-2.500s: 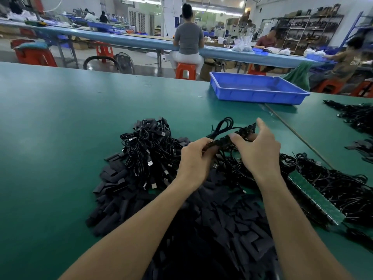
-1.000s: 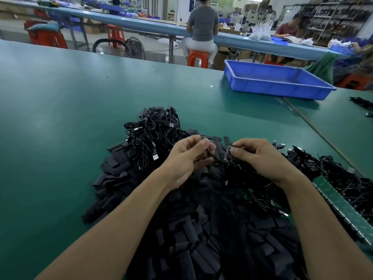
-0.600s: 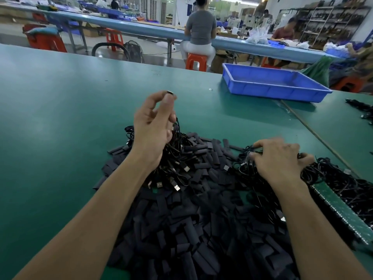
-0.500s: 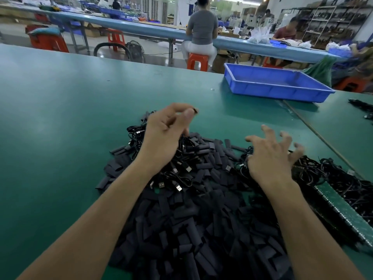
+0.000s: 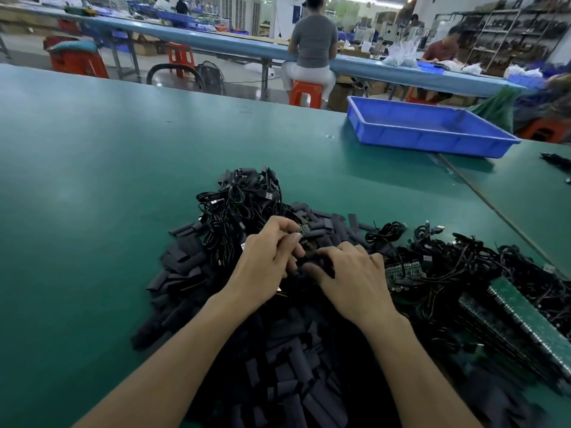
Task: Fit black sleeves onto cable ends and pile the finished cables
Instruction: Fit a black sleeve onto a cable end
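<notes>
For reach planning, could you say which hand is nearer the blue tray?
Right. The right hand lies short of the blue tray, leftward; the left hand lies farther left.

A factory assembly hall. A wide green bench carries bulk heaps of cables, sleeves and circuit boards near, with a blue tray on its far right. Beyond it runs a long blue bench where workers sit on red stools. Stocked shelves line the far right wall.
</notes>
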`<state>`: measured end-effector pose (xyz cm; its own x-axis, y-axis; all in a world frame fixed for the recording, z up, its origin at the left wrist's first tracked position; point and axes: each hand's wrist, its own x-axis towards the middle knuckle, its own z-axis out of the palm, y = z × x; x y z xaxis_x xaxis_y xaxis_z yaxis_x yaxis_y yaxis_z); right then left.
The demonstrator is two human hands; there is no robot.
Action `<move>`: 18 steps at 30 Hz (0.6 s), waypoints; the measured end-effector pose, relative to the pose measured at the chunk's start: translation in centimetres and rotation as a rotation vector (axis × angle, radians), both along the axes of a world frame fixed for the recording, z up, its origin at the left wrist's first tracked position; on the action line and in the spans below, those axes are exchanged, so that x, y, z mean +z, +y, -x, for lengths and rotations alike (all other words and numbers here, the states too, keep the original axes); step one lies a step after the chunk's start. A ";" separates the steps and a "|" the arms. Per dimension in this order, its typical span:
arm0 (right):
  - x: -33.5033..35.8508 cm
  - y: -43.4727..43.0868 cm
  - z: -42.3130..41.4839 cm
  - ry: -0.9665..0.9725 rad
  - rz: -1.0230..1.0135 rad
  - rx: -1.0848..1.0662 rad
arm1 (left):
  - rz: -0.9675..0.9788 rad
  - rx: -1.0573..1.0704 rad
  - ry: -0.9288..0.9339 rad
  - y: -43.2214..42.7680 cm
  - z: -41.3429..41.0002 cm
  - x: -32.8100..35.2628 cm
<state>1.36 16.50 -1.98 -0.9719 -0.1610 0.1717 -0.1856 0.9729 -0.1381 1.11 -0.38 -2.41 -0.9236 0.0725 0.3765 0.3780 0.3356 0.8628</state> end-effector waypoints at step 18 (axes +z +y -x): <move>-1.6 0.7 -0.1 0.020 0.274 0.049 | -0.088 0.049 -0.007 -0.5 0.2 -1.9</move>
<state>1.46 17.23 -3.62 -0.9601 -0.1524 0.2344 -0.2366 0.8897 -0.3906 0.88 -0.86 -4.30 -0.9280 -0.0062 0.3726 0.3565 0.2765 0.8924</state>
